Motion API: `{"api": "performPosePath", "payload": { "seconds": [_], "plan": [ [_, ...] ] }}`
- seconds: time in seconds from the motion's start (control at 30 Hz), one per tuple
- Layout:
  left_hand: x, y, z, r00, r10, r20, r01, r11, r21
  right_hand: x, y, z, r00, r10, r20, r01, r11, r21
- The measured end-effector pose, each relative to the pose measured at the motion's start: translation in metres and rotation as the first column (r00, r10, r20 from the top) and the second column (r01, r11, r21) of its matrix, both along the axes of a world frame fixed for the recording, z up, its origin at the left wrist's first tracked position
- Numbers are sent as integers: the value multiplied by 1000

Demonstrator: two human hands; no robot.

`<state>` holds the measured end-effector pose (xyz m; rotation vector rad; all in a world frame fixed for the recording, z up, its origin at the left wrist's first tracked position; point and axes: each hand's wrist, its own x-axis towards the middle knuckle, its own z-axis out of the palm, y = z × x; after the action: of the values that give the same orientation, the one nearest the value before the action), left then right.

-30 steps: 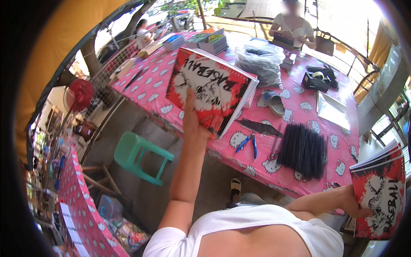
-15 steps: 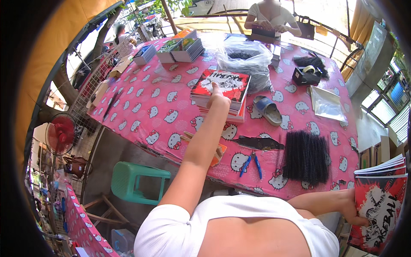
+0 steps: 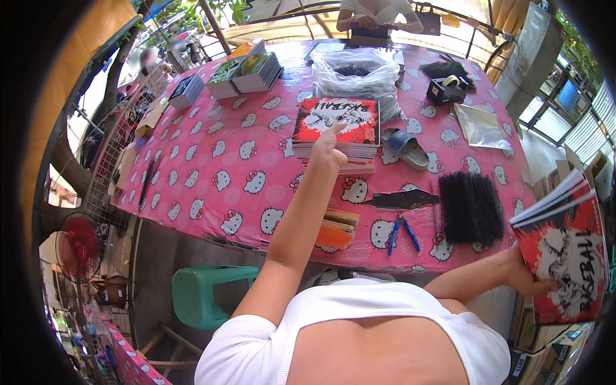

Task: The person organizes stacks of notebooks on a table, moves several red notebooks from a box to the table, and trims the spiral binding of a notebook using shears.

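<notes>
A stack of notebooks point(image 3: 308, 128) with red, black and white covers stands on the pink table. My left hand point(image 3: 329, 151) grips its near edge, thumb on the top cover; the fingers are mostly hidden. Off the table's right side, my right hand point(image 3: 530, 276) holds several matching notebooks point(image 3: 568, 256), fanned slightly apart at the upper edge. Right of the stack lies a blue-grey slide sandal point(image 3: 406, 149). Nearer to me are blue-handled pliers point(image 3: 403, 232), a bundle of black spiral binding coils point(image 3: 471, 208) and an orange piece with brown strips point(image 3: 337, 230).
Behind the stack sits a clear plastic bag point(image 3: 356, 83) with black contents. Spiral notebooks point(image 3: 247, 76) stand far left; a tape dispenser point(image 3: 447, 90) and plastic sleeves point(image 3: 482, 126) lie right. A green stool point(image 3: 199, 289) is at the near left. Another person point(image 3: 378, 19) works across the table.
My right hand has risen with its notebooks, tilting them. Under my left hand, the upper part of the stack has turned more in line with the lower part. The view has shifted.
</notes>
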<state>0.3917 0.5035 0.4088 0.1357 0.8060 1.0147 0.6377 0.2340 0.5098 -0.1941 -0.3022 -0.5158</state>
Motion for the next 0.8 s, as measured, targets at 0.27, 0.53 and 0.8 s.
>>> {"api": "performPosePath", "payload": {
  "seconds": [0.27,0.53,0.8],
  "plan": [
    [-14,-112,82,898,-301,-320,436,702,564,-77,56,-28,856,510,-89,-518,846,-128],
    [-38,-56,87,957,150,-249,87,669,738,-167,165,-74,583,760,-286,-733,341,-588],
    [-88,92,39,895,-131,-426,336,827,451,-197,186,-46,-137,578,-805,-525,-731,-435]
  ]
}}
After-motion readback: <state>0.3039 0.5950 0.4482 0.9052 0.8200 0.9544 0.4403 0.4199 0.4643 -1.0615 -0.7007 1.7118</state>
